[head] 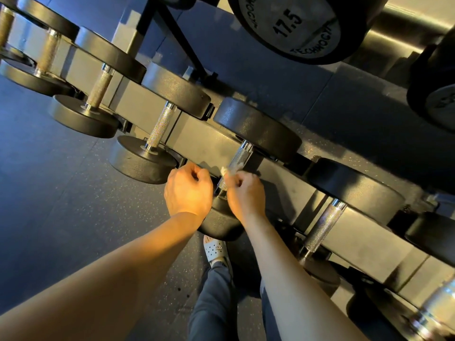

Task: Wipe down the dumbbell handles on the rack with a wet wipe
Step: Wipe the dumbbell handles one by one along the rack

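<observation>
Tightly between heads [256,129], right grip [246,193] holds wipe [228,169] against handle [237,157]

The rack [197,136] in front of me carries a row of black dumbbells [256,129] side by side — heads seated along its grey tray — above the speckled floor [61,205].

Above the right hand [246,195] the wipe [229,169] is white, the handle [238,157] silver and cross-hatched, the heads [256,129] matt black; left of the left hand [188,190] the floor [73,205] is dark with pale speckles; below both, a white sandal [216,251], grey-blue trousers [211,299].
</observation>
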Motion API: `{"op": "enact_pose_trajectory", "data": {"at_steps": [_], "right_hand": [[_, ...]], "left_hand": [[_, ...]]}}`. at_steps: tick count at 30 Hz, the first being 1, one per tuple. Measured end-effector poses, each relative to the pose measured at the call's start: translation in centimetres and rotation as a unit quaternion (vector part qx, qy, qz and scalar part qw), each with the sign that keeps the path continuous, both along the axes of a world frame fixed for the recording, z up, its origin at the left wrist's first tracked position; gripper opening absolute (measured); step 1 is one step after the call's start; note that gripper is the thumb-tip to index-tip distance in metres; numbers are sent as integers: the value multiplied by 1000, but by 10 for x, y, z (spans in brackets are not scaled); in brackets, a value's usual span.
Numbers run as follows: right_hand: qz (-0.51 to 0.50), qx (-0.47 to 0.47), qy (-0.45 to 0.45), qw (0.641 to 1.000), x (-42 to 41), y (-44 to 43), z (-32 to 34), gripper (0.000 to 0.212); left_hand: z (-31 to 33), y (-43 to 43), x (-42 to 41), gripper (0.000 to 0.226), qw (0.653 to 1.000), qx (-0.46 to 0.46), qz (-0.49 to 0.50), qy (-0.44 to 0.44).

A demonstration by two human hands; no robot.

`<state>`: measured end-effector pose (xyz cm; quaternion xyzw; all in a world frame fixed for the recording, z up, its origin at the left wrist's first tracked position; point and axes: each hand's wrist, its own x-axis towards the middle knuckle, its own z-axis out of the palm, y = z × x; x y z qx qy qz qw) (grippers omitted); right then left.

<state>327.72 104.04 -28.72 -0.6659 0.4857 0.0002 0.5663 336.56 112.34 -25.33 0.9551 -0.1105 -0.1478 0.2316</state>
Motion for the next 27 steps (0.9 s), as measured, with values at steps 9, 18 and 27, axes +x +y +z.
{"op": "enact_pose_trajectory", "data": {"at_steps": [9,18,27], "right_hand": [[76,-51,65,994,-2,-41,17,34],[136,-63,134,980,16,7,21,37],[7,19,74,997,0,-45,9,19]], "left_hand": [[-4,2,3,31,999,-30,14,-16],[-8,3,3,32,998,-44,43,0],[-4,3,1,27,997,-65,26,20]]}}
